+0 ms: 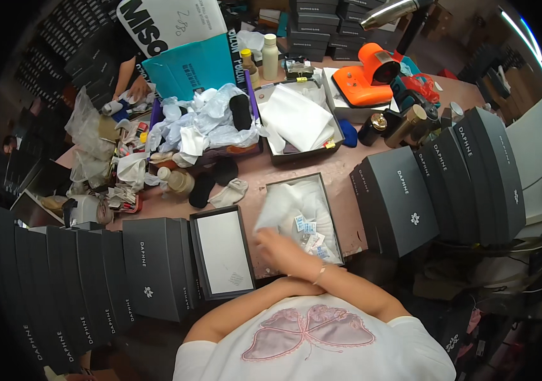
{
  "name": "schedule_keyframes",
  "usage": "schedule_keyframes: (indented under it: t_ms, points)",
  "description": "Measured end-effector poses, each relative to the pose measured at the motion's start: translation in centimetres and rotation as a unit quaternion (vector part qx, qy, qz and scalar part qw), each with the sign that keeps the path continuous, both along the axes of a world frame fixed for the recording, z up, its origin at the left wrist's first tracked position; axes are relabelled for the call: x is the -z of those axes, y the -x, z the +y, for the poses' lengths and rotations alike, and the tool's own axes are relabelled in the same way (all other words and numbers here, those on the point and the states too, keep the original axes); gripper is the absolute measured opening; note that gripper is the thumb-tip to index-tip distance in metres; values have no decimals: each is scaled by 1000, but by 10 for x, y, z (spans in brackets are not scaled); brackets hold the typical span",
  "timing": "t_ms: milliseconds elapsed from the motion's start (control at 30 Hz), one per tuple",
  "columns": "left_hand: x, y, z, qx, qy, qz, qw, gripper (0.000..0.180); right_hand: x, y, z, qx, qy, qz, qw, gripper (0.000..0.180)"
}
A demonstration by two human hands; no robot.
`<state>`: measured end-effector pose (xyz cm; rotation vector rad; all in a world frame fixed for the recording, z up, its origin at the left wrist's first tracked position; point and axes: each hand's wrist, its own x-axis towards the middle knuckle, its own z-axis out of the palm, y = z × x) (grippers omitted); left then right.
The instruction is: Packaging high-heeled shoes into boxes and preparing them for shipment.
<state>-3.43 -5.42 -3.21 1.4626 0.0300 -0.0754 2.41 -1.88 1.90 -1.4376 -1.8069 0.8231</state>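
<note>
An open dark shoebox (329, 209) lies before me, lined with white tissue paper (280, 202). Several small white-and-blue packets (309, 227) rest on the paper. My right hand (277, 251) reaches across to the box's left side, with its fingers closed at the edge of the tissue paper, which is lifted there. A thin bracelet circles that wrist. My left forearm (252, 305) passes beneath the right one, and the left hand is hidden behind it. Left of the box lies a dark box lid (223, 251), its pale inside facing up.
Upright dark shoeboxes (150, 267) line the left; more shoeboxes (391, 203) stand at right. Behind are a purple bin (252, 105) of crumpled paper, a tray (296, 154) with white sheets, bottles (270, 57) and an orange device (366, 79). At far left, another person's hand (139, 87) shows.
</note>
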Motion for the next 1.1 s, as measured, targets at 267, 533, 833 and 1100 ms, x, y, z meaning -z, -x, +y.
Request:
schedule_keyframes:
  t_ms: [267,533,833,1100]
  points:
    - [56,63,41,-514,-198,125,825,49,-19,-71,-48,38,-5,-63,997,63]
    - [13,3,65,-213,-557,62,800,60,60,-105,-84,0,59,-339,939,76]
    - [41,-35,90,-116,-493,122,854,19,78,-107,-84,95,106,-124,982,62]
    - [79,-2,57,-304,-75,252,916,19,93,-102,-73,121,160,-21,979,52]
